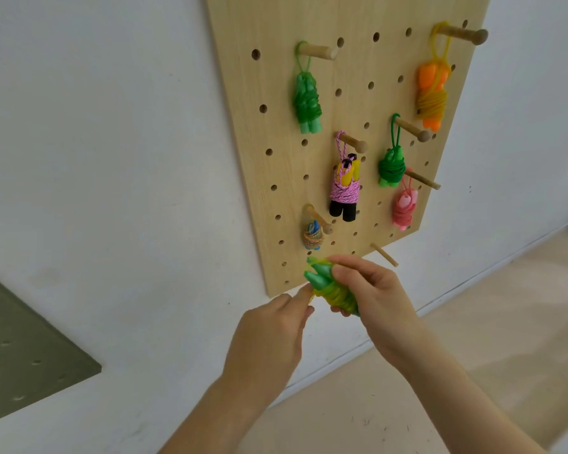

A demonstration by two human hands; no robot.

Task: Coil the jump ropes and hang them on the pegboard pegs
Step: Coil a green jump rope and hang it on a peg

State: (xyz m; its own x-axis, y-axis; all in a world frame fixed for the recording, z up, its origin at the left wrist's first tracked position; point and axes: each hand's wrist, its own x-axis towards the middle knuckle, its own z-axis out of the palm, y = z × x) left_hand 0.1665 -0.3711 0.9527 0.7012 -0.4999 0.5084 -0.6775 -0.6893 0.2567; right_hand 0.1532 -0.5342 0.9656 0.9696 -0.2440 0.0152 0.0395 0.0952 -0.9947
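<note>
Jump rope [326, 284] gripped in right hand [379, 298]; left hand [269, 337] pinches its cord.

Left hand [269, 335], right hand [374, 296] bare; forearms [466, 398] bare.

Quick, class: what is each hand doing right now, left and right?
Left hand: pinching the yellow cord of the coiled jump rope.
Right hand: gripping the same coiled jump rope.
</note>
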